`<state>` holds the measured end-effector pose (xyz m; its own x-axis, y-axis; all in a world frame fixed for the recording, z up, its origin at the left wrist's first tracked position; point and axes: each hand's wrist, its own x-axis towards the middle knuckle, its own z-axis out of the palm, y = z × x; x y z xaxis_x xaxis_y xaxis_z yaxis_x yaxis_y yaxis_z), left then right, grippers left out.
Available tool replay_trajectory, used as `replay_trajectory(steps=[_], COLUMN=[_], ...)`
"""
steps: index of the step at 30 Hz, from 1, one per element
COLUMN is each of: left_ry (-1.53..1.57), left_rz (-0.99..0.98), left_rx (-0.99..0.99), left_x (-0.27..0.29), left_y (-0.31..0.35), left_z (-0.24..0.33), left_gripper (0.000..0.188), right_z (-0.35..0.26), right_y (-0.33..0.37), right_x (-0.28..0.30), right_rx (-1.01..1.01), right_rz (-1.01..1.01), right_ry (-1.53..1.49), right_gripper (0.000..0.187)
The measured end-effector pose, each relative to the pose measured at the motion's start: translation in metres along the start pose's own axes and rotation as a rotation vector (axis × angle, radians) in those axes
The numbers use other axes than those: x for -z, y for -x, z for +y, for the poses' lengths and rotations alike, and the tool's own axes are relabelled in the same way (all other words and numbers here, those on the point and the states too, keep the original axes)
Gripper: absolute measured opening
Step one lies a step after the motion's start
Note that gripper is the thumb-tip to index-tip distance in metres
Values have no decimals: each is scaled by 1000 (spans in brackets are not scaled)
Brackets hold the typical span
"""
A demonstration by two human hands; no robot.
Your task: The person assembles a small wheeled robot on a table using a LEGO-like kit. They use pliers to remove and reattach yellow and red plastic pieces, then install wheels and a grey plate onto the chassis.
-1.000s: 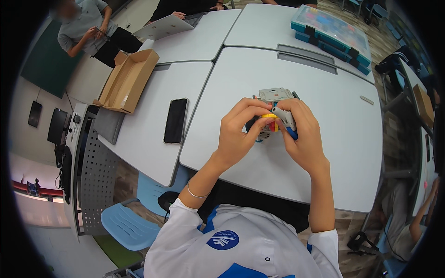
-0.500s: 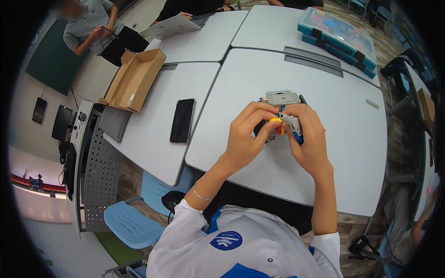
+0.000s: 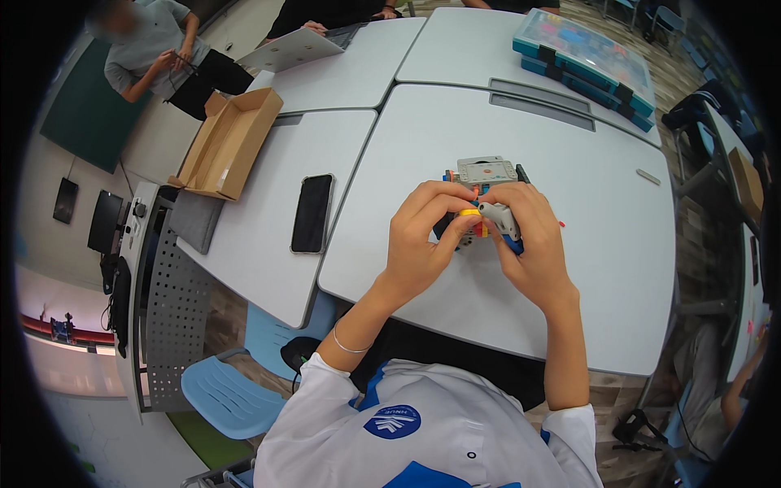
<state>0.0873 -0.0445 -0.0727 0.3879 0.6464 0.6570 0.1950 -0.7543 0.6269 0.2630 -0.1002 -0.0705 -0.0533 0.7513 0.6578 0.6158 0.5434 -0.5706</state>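
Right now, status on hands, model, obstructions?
Left hand: pinching yellow piece. Right hand: gripping grey part. Model: between hands, partly hidden. Phone: off left, not in the way.

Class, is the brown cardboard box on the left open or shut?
Open: nothing covers the top of the cardboard box, and its inner walls are visible.

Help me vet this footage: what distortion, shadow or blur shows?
Head view: the white table has bowed edges, black fills the picture's corners; head view: faint, soft shadow near left hand and right hand; head view: standing person's head is blurred.
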Motion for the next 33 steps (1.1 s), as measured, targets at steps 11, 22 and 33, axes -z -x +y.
replay_trajectory(steps=[11, 22, 33], left_ry=[-7, -94, -109], left_rz=[-9, -54, -113], left_rx=[-6, -40, -105], left_x=[1, 7, 11], left_y=[4, 7, 4], left_z=[-1, -3, -1], left_gripper=[9, 20, 25], right_z=[-3, -4, -7], right_y=[1, 2, 6], right_x=[1, 1, 1], right_rx=[4, 3, -4], right_rz=[-32, -53, -79], right_ry=[27, 64, 70], right_gripper=[45, 43, 44])
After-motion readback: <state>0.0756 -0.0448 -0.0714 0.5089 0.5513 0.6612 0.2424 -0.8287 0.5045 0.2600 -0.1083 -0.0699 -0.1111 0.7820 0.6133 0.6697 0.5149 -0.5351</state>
